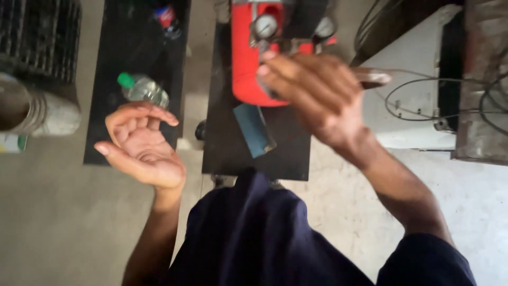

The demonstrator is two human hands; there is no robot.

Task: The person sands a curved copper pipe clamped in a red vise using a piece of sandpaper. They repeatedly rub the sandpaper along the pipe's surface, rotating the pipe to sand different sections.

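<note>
The right hand (312,98) reaches to the far red compressor (248,58), fingers loosely curled at its gauge fitting; whether it grips is unclear. The left hand (143,148) hovers cupped, empty, near a clear bottle (143,89) on the left black table (106,143)

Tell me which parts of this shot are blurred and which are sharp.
Head view: the right hand is smeared by motion blur over the red tank; the left hand, palm up and empty, is sharper; the plastic bottle and the gauges look soft; light is dim and flat.
</note>
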